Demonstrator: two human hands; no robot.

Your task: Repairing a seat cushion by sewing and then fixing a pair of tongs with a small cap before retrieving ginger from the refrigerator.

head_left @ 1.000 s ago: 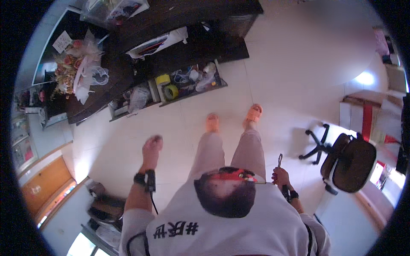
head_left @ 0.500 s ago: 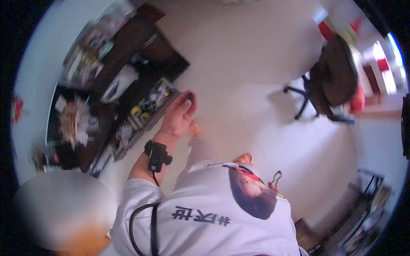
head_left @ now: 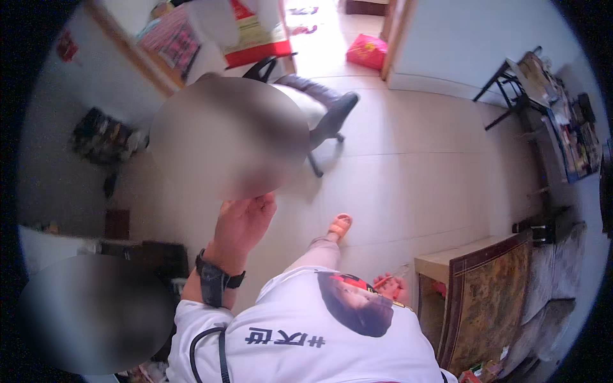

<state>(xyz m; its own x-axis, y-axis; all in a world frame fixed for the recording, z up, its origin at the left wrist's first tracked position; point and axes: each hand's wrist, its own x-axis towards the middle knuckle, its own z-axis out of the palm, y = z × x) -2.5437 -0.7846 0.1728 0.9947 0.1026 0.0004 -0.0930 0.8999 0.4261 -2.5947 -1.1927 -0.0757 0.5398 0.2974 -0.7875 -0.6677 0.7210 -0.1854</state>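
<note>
My left hand (head_left: 246, 223) is raised in front of me, with a black strapped device on its wrist (head_left: 217, 279). Its fingers are curled, but a blurred patch covers their tips, so what they hold cannot be made out. Low on the right, beside the printed front of my white T-shirt (head_left: 287, 313), my right hand (head_left: 394, 290) is partly hidden by the shirt. Its fingers are closed around something thin, with a slender reddish piece and a pale tip showing; its kind is unclear.
A dark swivel chair (head_left: 335, 118) stands ahead, partly blurred. Beyond it a pink bag (head_left: 367, 52) lies by a doorway. Close on my right is a wooden chair with a patterned back (head_left: 488, 300). A cluttered table (head_left: 568, 134) stands farther right. My sandalled foot (head_left: 341, 225) is on the tiles.
My view has swung right, from the cluttered dark shelves towards the doorway. The swivel chair now appears nearer the middle. My left hand remains raised; a small dark thing earlier in its fingers is now hidden.
</note>
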